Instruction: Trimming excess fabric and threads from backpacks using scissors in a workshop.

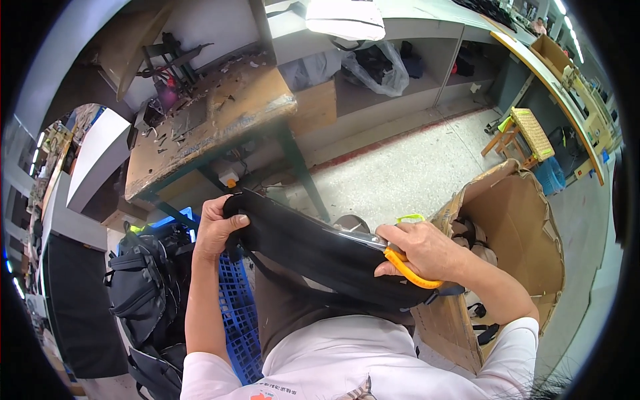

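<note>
A long black fabric piece (313,250), which looks like part of a bag, stretches across my lap. My left hand (220,227) pinches its left end between thumb and fingers, and a black strap hangs below that grip. My right hand (420,248) is wrapped round scissors (407,268) with an orange handle. Their metal blades point left along the upper edge of the black piece, near its right end. Whether the blades are touching the fabric I cannot tell.
Black backpacks (143,280) are heaped at my left, beside a blue plastic crate (239,313). A big cardboard box (533,233) holding several items stands at my right. Ahead is a worn wooden table (247,93) with scraps; farther right is a wooden stool (530,133).
</note>
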`<state>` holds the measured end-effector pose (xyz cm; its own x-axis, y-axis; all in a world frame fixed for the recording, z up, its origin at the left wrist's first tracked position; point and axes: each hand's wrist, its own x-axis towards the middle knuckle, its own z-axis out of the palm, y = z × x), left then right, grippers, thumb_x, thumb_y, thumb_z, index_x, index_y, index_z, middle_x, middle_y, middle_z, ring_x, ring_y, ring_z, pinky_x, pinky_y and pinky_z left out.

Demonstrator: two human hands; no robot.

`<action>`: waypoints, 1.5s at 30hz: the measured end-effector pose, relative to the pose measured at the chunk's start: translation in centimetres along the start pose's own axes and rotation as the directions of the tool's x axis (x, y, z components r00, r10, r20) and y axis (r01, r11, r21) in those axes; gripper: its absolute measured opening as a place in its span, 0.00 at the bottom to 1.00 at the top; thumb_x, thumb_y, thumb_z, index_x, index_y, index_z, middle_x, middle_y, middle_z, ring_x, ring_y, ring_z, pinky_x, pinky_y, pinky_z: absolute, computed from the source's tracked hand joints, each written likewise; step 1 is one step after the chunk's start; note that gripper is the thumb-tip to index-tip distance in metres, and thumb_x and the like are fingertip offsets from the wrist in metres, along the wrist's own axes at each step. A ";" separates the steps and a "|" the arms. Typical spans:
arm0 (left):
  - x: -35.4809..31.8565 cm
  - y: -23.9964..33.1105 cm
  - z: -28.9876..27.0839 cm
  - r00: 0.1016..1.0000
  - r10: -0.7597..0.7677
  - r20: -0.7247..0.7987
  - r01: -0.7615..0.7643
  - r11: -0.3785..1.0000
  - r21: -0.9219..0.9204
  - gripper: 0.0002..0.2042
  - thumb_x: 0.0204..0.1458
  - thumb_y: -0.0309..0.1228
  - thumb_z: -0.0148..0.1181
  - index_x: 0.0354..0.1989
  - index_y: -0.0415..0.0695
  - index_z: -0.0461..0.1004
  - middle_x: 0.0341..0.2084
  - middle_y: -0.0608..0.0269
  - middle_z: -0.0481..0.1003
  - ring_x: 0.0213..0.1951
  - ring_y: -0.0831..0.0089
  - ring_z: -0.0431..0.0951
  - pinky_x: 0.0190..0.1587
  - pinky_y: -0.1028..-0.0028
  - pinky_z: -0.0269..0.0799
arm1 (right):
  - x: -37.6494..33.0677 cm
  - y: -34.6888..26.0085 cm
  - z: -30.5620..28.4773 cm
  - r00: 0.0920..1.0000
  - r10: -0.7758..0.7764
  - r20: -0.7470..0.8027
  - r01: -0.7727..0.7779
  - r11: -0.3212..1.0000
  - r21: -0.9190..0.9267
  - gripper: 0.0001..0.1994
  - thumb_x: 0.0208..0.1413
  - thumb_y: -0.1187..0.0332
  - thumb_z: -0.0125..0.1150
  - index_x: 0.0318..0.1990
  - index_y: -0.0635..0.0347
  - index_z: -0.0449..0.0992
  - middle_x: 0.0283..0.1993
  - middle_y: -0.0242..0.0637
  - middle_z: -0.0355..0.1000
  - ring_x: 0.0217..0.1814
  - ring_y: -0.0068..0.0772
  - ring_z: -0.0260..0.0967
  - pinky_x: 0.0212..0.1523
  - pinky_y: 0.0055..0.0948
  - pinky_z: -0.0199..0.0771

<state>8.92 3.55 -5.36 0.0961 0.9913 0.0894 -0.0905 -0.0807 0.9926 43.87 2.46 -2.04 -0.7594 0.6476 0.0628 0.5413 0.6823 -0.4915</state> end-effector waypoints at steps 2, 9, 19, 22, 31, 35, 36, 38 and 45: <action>0.1 -0.1 0.0 1.000 0.017 -0.002 -0.017 1.000 0.003 0.13 0.34 0.24 0.66 0.32 0.37 0.75 0.25 0.68 0.75 0.27 0.80 0.72 0.34 0.81 0.69 | -0.1 0.0 0.2 1.000 0.007 -0.007 -0.007 0.999 0.049 0.24 0.47 0.48 0.55 0.39 0.62 0.63 0.21 0.45 0.66 0.24 0.47 0.66 0.25 0.37 0.66; 0.0 0.0 0.3 1.000 -0.002 -0.006 0.002 1.000 -0.015 0.14 0.34 0.25 0.67 0.32 0.37 0.75 0.25 0.68 0.75 0.27 0.80 0.72 0.33 0.81 0.69 | 0.2 -1.2 0.0 0.996 0.084 0.031 -0.084 0.996 -0.004 0.27 0.48 0.43 0.51 0.41 0.61 0.62 0.29 0.49 0.66 0.31 0.46 0.66 0.33 0.38 0.67; -0.4 -0.6 0.1 1.000 -0.022 -0.023 0.021 1.000 -0.020 0.14 0.34 0.24 0.67 0.33 0.37 0.75 0.25 0.68 0.75 0.27 0.81 0.72 0.34 0.81 0.69 | 0.5 -1.1 1.3 0.993 0.110 0.038 -0.109 0.994 -0.019 0.26 0.45 0.49 0.57 0.41 0.64 0.64 0.28 0.47 0.67 0.29 0.47 0.67 0.31 0.35 0.68; -0.6 -0.8 -0.1 0.999 -0.031 -0.024 0.030 0.999 -0.035 0.14 0.34 0.23 0.66 0.33 0.37 0.75 0.26 0.68 0.75 0.27 0.81 0.72 0.34 0.82 0.69 | 0.6 -0.9 1.7 0.997 0.080 -0.013 -0.080 0.995 -0.058 0.26 0.45 0.50 0.58 0.41 0.64 0.64 0.25 0.46 0.67 0.26 0.46 0.67 0.28 0.34 0.69; -1.3 0.2 -0.1 0.999 -0.044 0.002 0.044 0.997 -0.060 0.14 0.34 0.18 0.61 0.35 0.36 0.74 0.27 0.67 0.75 0.29 0.81 0.72 0.35 0.82 0.68 | 2.0 -1.7 -0.5 0.978 0.197 0.076 -0.200 0.979 0.043 0.35 0.44 0.40 0.52 0.49 0.62 0.61 0.37 0.50 0.64 0.41 0.43 0.63 0.40 0.37 0.63; -1.5 1.8 1.1 0.996 -0.074 0.055 0.077 0.995 -0.057 0.15 0.34 0.15 0.56 0.36 0.35 0.74 0.29 0.67 0.75 0.31 0.81 0.72 0.36 0.83 0.68 | 3.7 -3.0 -2.2 0.990 0.135 0.045 -0.133 0.990 -0.043 0.36 0.43 0.38 0.52 0.50 0.61 0.61 0.34 0.47 0.64 0.37 0.42 0.62 0.37 0.36 0.63; -1.6 2.1 1.3 0.995 -0.077 0.071 0.081 0.995 -0.053 0.15 0.34 0.15 0.57 0.36 0.35 0.74 0.29 0.67 0.75 0.31 0.81 0.72 0.37 0.83 0.67 | 4.1 -3.2 -2.4 0.992 0.116 0.047 -0.113 0.992 -0.062 0.35 0.43 0.38 0.52 0.50 0.60 0.61 0.33 0.47 0.64 0.37 0.41 0.62 0.36 0.36 0.63; -1.5 2.8 2.2 0.995 -0.065 0.080 0.070 0.996 -0.063 0.15 0.34 0.15 0.57 0.35 0.35 0.74 0.29 0.67 0.75 0.31 0.81 0.72 0.38 0.83 0.67 | 4.6 -3.7 -2.6 0.993 0.104 0.050 -0.099 0.991 -0.089 0.35 0.43 0.38 0.52 0.50 0.59 0.61 0.32 0.46 0.64 0.36 0.41 0.62 0.36 0.37 0.62; -1.4 3.4 3.1 0.995 -0.050 0.081 0.050 0.999 0.007 0.15 0.31 0.21 0.67 0.33 0.36 0.75 0.27 0.68 0.75 0.29 0.82 0.71 0.36 0.83 0.67 | 5.7 -4.7 -3.3 0.995 0.071 0.065 -0.059 0.982 -0.177 0.32 0.44 0.40 0.53 0.47 0.58 0.62 0.32 0.47 0.65 0.38 0.42 0.63 0.35 0.38 0.62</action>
<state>11.52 1.58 -1.87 0.1804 0.9825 0.0461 -0.0790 -0.0322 0.9964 38.18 4.03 3.50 -0.7406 0.6713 -0.0290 0.6404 0.6922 -0.3327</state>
